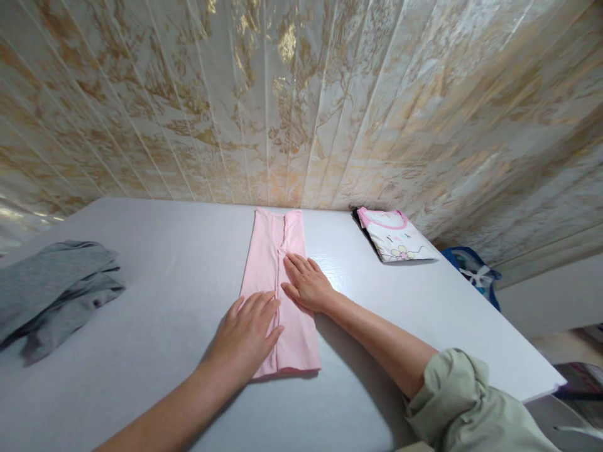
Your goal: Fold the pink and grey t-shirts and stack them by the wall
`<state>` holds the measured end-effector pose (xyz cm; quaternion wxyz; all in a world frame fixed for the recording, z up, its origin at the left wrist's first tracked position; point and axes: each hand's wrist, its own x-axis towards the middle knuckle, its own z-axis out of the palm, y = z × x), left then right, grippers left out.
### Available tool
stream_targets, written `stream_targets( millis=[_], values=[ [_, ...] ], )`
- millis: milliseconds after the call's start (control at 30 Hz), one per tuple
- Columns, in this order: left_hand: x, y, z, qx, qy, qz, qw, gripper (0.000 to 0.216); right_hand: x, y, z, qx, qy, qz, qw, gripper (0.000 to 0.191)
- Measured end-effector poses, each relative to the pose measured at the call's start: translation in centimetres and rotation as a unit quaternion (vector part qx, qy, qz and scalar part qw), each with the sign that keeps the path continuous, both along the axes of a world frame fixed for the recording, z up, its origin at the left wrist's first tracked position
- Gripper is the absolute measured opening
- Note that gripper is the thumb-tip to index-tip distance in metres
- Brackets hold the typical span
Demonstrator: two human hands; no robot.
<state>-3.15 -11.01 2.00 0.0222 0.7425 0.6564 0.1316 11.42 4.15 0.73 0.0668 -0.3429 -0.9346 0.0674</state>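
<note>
Fingers (pixel 258 302) of the left hand (pixel 249 333) and right hand (pixel 311 287) rest outstretched, clamped on nothing, atop the folded pink garment (pixel 300 342) directly beneath them on the desk (pixel 164 282), its long axis running near to far, the left hand nearer its close edge.

On the tabletop (pixel 174 295), the garment (pixel 264 251) lay centrally, between a cloth (pixel 56 279) on the left and a shirt (pixel 391 238) on the right. A curtain (pixel 264 113) hung behind.

It looks like a home: gold-patterned curtain (pixel 282 125), white table (pixel 179 257), folded printed shirt (pixel 396 238).
</note>
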Motion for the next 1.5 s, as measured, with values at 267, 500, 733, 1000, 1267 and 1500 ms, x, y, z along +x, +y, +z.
stream_targets(
  millis=[267, 500, 733, 1000, 1267, 1500],
  values=[
    [-1.3, 0.0, 0.9, -0.009, -0.056, 0.003, 0.998, 0.028, 1.2, -2.9, 1.5, -0.007, -0.005, -0.017, 1.000, 0.056],
    [-3.2, -0.3, 1.9, -0.046, 0.038, 0.062, 0.996, 0.017, 2.3, -7.1, 0.0, -0.021, 0.012, 0.020, 1.000, 0.068],
    [-3.4, 0.2, 3.0, -0.010, 0.078, 0.070, 0.994, 0.018, 2.4, -6.8, 0.1, -0.011, 0.009, 0.017, 1.000, 0.067],
    [-4.0, 2.8, -1.7, -0.017, 0.065, 0.062, 0.996, 0.065, 2.4, -6.8, -0.1, 0.002, 0.004, 0.020, 1.000, 0.066],
    [-3.8, 3.7, 0.6, 0.024, 0.091, 0.101, 0.990, 0.048, 2.4, -6.9, -0.3, -0.003, 0.009, 0.014, 1.000, 0.066],
    [-4.6, 6.5, 1.9, 0.046, 0.147, 0.074, 0.985, 0.027, 2.4, -6.9, -0.2, -0.005, 0.010, 0.014, 1.000, 0.067]
  ],
)
